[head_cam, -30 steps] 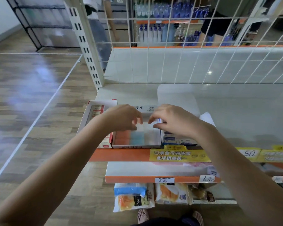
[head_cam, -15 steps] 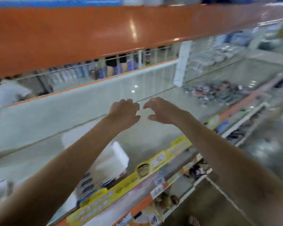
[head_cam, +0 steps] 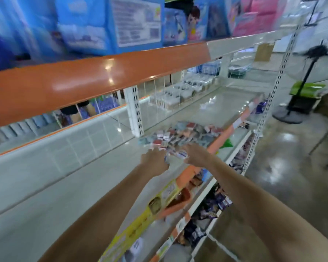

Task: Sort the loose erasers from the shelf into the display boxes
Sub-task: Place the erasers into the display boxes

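We reach both bare arms forward and to the right, nearly straight. Our left hand (head_cam: 155, 158) and right hand (head_cam: 196, 154) sit close together, backs up, fingers bent downward; motion blur hides their grip.

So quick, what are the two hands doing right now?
Left hand: at the near edge of the eraser pile; too blurred to tell if it grips any.
Right hand: also at the pile; grip cannot be told.
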Motion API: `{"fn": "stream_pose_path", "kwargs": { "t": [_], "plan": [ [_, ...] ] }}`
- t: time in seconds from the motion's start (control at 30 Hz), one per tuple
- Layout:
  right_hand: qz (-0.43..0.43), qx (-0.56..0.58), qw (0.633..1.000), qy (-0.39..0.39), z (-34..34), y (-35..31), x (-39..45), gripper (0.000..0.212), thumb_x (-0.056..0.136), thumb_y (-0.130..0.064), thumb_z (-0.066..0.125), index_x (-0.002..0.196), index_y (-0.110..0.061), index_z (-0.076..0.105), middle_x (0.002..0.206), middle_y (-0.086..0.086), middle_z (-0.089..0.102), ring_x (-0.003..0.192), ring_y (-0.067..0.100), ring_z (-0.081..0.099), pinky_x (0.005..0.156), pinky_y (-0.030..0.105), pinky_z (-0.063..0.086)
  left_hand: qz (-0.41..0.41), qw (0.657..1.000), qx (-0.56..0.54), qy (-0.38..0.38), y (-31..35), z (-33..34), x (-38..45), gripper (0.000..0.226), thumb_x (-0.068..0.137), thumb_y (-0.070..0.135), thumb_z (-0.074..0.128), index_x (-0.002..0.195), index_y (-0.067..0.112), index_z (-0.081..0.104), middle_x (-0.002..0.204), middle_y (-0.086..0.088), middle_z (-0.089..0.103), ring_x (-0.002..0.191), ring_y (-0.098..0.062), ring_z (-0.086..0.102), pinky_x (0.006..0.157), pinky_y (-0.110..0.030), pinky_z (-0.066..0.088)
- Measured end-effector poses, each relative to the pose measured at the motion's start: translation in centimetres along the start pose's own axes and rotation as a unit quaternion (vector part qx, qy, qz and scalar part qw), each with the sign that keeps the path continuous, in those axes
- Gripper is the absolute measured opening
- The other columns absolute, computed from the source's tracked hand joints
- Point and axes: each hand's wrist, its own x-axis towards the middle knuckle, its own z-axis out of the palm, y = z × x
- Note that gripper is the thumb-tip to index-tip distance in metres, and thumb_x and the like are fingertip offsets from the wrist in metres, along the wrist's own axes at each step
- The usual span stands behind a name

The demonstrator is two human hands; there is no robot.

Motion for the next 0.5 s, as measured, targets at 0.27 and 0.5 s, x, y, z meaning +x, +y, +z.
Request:
{"fn": "stream_pose_path", "kwargs": {
  "t": [0.27, 0.5],
  "plan": [
    [0.003, 0.074, 0.997, 0.023, 0.7, 4.8, 6.2, 0.029, 0.092, -0.021, 0.052, 0.118, -0.007, 0.054, 0.117, 0.014, 0.056, 0.109, 0.031, 0.053, 0.078, 0.025, 0.038, -0.096, 0.994, -0.031, 0.041, 1.1, 1.3, 6.0, 0.055, 0.091, 0.034, 0.053, 0.138, 0.013, 0.035, 0.141, -0.005, 0.041, 0.120, -0.027, 0.051, 0.089, -0.037, 0.047],
    [-0.028, 0.006, 0.993, 0.111, 1.7, 4.5, 7.2, 0.043, 0.093, -0.040, 0.051, 0.123, -0.010, 0.049, 0.122, 0.007, 0.053, 0.110, 0.024, 0.052, 0.087, 0.034, 0.045, -0.135, 0.980, -0.112, 0.094, 0.9, 3.5, 7.4, 0.037, 0.085, 0.027, 0.061, 0.118, 0.017, 0.048, 0.116, -0.003, 0.059, 0.103, -0.025, 0.060, 0.079, -0.035, 0.051]
  ]
}}
